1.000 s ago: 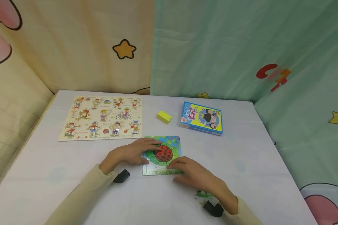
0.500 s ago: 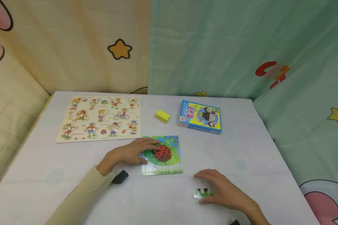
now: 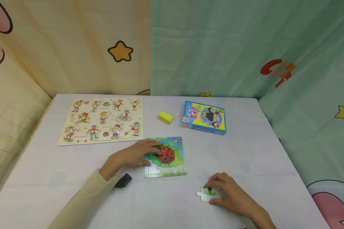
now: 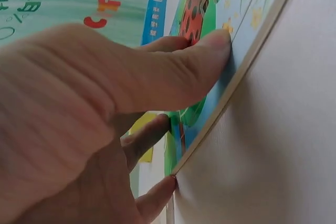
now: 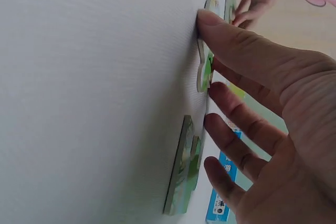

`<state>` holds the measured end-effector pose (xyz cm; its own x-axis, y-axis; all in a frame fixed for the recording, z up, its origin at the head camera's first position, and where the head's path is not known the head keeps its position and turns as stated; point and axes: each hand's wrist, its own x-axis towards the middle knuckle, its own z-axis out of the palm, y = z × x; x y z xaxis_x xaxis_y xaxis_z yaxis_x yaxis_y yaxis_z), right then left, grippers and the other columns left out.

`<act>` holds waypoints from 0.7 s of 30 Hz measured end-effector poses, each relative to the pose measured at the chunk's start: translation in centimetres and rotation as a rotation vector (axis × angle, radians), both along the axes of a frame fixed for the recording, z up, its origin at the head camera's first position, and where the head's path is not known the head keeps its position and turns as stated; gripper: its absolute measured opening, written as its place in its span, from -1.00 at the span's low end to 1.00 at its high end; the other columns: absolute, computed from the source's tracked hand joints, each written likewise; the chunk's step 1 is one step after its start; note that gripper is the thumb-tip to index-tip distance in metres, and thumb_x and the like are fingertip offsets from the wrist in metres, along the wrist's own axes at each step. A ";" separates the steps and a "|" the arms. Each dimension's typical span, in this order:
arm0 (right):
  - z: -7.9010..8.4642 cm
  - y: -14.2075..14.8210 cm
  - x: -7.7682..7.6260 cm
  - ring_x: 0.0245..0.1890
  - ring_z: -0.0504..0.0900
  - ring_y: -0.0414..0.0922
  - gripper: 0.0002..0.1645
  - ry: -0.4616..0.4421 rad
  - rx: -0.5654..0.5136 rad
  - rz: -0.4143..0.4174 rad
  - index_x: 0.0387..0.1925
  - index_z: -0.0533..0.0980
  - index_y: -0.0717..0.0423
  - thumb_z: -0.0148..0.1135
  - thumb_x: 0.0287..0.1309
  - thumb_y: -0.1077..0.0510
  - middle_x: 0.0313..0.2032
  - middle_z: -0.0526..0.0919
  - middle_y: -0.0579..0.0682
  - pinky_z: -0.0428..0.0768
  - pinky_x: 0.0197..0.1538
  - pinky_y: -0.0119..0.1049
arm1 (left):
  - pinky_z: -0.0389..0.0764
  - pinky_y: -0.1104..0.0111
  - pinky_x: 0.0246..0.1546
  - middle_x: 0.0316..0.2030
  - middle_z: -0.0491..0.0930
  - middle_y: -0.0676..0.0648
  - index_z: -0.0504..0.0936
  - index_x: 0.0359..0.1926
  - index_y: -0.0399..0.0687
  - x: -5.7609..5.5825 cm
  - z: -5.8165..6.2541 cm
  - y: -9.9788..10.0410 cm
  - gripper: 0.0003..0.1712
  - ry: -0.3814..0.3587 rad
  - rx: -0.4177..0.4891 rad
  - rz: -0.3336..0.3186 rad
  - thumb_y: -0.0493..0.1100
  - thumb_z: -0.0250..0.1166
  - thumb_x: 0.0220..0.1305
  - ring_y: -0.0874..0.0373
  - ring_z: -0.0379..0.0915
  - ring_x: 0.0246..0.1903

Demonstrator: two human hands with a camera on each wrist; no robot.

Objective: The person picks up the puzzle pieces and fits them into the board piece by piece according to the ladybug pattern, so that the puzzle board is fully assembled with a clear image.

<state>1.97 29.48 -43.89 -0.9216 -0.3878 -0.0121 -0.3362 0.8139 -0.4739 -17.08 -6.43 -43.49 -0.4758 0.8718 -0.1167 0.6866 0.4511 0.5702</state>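
Observation:
A ladybug jigsaw puzzle lies flat in its frame at mid-table. My left hand rests on its left side; in the left wrist view the thumb lies over the near border and other fingertips touch the surface and edge. To the right and nearer, my right hand has thumb and forefinger at opposite edges of a loose green-and-white puzzle piece, pinching it close over the table. Past the outer fingers, the right wrist view shows another loose piece, mostly hidden by the hand in the head view.
A cream wooden peg board of sports figures lies at the back left. Behind the puzzle are a small yellow block and a blue-and-yellow card box. Curtains stand behind the white table.
My right hand has left the puzzle's lower right corner, moved right and nearer, and closed its thumb and forefinger on the loose piece. The left hand has stayed on the puzzle.

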 end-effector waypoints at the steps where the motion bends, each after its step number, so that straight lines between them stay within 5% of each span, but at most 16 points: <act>1: 0.0 0.0 -0.1 -0.04 0.41 -0.35 -0.59 0.002 -0.004 0.005 -0.08 0.64 -0.34 0.55 -0.03 -0.08 -0.05 0.51 -0.43 0.53 0.04 -0.26 | 0.12 -0.15 0.46 0.47 0.27 -0.11 0.56 0.29 0.02 0.1 0.1 0.1 -0.38 0.019 -0.004 0.009 -0.19 0.45 0.17 -0.21 0.06 0.48; 9: 0.5 -0.7 -0.9 -0.02 0.45 -0.34 -0.67 -0.110 0.033 -0.017 -0.08 0.63 -0.35 0.49 0.08 -0.12 -0.07 0.52 -0.45 0.56 0.10 -0.18 | 0.31 -0.04 0.37 0.20 0.53 0.02 0.65 0.18 0.07 1.9 0.1 0.0 -0.47 0.229 -0.048 0.045 -0.19 0.47 0.15 -0.03 0.36 0.26; 15: 0.8 -1.3 -2.1 -0.03 0.49 -0.32 -0.67 -0.080 0.050 -0.018 -0.11 0.65 -0.31 0.51 0.06 -0.02 -0.07 0.52 -0.41 0.61 0.09 -0.19 | 0.47 0.03 0.27 -0.09 0.71 0.04 0.81 -0.17 0.10 3.3 -0.1 -0.1 -0.74 0.451 -0.007 0.036 -0.20 0.52 0.06 0.11 0.59 0.04; 21: 0.7 -2.2 -4.2 -0.08 0.55 -0.33 -0.70 -0.062 -0.022 0.034 -0.13 0.66 -0.23 0.51 0.07 0.03 -0.11 0.53 -0.37 0.64 0.01 -0.29 | 0.49 0.02 0.27 -0.09 0.71 -0.02 0.83 -0.27 0.05 4.4 0.4 0.0 -0.86 0.473 -0.049 0.047 -0.24 0.46 0.12 0.01 0.57 0.09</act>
<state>-2.22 27.33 -43.18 -0.9057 -0.4197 -0.0598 -0.3332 0.7919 -0.5118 -12.67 -6.43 -43.13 -0.5256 0.8468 0.0818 0.8438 0.5066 0.1771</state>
